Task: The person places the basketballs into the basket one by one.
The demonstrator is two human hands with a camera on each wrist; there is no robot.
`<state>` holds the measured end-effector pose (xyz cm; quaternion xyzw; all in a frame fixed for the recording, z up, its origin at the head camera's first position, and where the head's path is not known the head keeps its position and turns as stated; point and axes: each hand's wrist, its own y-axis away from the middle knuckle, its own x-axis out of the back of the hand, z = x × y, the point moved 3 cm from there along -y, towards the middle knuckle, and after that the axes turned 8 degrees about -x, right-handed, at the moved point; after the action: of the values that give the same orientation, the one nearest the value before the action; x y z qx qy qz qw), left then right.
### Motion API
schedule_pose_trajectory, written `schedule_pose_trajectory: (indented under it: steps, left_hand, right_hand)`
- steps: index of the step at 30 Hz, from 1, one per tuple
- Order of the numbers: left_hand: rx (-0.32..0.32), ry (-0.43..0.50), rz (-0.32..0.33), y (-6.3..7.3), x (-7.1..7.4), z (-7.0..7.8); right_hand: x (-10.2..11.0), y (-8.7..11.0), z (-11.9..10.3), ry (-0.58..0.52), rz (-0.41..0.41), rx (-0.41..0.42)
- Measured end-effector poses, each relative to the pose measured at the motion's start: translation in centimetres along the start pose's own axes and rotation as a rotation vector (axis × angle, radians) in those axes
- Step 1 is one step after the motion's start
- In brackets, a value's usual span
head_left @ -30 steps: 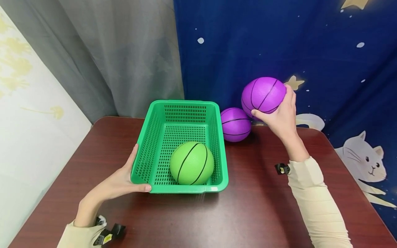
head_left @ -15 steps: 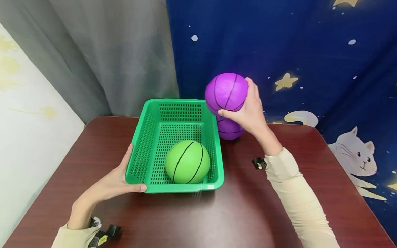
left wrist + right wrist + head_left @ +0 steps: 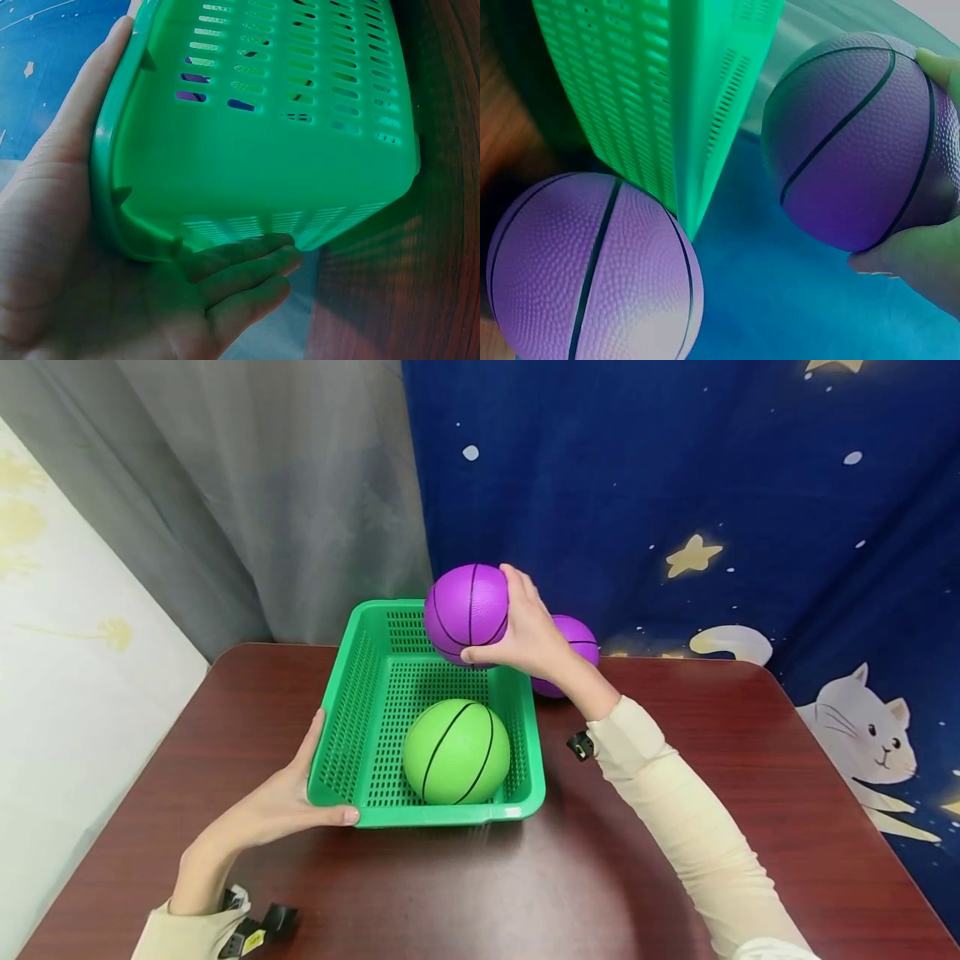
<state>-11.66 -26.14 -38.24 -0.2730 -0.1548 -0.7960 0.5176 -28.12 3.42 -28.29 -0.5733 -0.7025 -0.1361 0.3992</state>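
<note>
In the head view a green perforated plastic basket (image 3: 420, 816) stands on the table. A light green mini basketball (image 3: 456, 751) with black lines lies in its near right part. My left hand (image 3: 277, 806) holds the basket's near left corner, thumb along the front rim. The left wrist view shows that hand's fingers (image 3: 247, 277) outside the basket wall. My right hand (image 3: 534, 639) grips a purple mini basketball (image 3: 463, 610) over the basket's far right part. A second purple mini basketball (image 3: 592, 270) sits outside, beside the basket's right wall, partly hidden by my right hand in the head view.
The dark red-brown wooden table (image 3: 720, 777) extends to both sides and in front of the basket. Behind it hang a grey curtain (image 3: 300, 502) and a blue star-patterned curtain (image 3: 570, 468). A white patterned wall (image 3: 82, 693) borders the left side.
My right hand has carried the purple basketball left, from above the table's back right to over the basket's far part. The left hand stays on the basket corner.
</note>
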Motion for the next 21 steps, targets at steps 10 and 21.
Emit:
schedule_pose_trajectory:
  steps: [10,21]
  left_hand:
    - [-0.004,0.041,0.002,0.2,-0.1,-0.1]
    - [-0.001,0.021,-0.001,0.0,0.0,-0.1]
  right_hand:
    - [-3.0,-0.6,0.1,0.117,-0.185,0.041]
    - [-5.2,-1.4,1.2,0.176,-0.305,-0.029]
